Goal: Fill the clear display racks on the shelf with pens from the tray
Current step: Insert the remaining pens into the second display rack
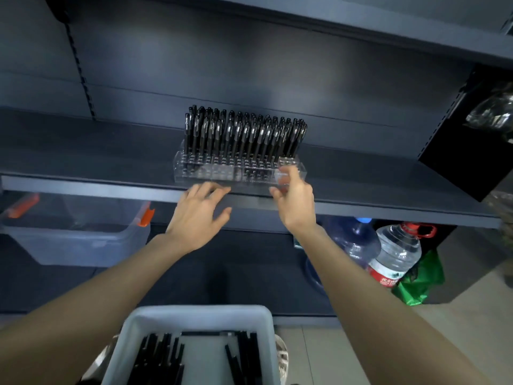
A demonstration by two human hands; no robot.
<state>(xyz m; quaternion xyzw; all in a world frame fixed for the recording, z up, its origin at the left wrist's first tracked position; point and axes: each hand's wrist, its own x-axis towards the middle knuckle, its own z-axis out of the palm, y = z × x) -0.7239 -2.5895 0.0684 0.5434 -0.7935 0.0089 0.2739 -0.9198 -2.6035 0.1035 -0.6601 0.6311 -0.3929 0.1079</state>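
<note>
A dark shelf (97, 151) spans the middle. The white tray (200, 311) sits at 6 o'clock, with loose black pens (158, 357) inside. The clear rack (222, 173) stands near the shelf's front edge, toward 12 o'clock from the tray, packed with upright pens. The left hand (198, 218), fingers spread and straight, reaches the rack's 6 o'clock side, perhaps touching. The right hand (295, 201) curls its fingers round the rack's 4 o'clock corner.

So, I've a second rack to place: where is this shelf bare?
Bare shelf lies left of the pen rack, and right of it up to the black panel. Crowded in front of the rack: left hand, right hand.
</note>
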